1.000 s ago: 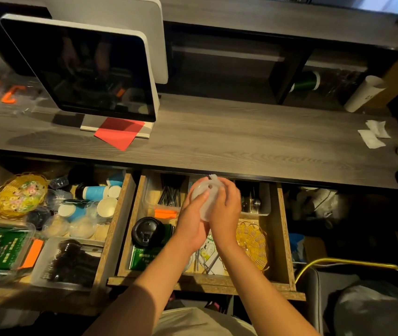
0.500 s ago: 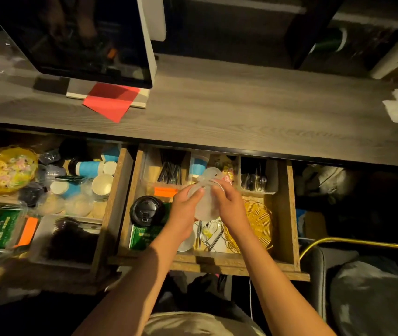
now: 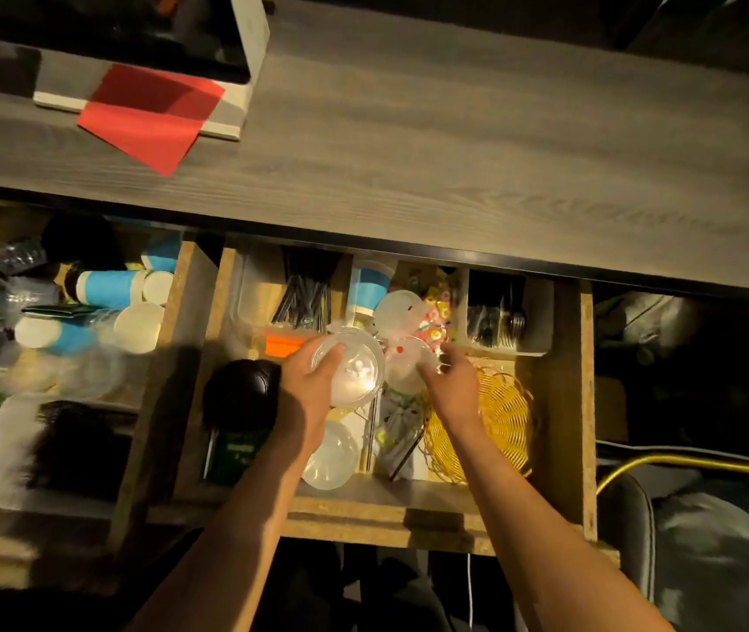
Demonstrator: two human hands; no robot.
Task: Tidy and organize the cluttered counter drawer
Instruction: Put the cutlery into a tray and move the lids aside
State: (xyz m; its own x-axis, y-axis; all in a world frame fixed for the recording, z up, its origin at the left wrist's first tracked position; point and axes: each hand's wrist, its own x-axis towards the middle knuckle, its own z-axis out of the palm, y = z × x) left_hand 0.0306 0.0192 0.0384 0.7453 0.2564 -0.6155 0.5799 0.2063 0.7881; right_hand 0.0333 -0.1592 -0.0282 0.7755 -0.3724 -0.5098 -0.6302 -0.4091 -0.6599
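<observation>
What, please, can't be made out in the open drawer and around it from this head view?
- Green packet: label too small and dark; left hand, gripping the clear plastic lid, covers its corner.
- Right hand: motion blur hides whether it holds the second clear lid.
- White-framed monitor: cut off by the top edge.
- Left drawer's clear cups: blurred.

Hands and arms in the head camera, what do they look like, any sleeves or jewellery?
Both forearms are bare to the frame's bottom edge, with no sleeves showing. The left hand and right hand wear no gloves, and no watch, bracelet or ring is visible.
</observation>
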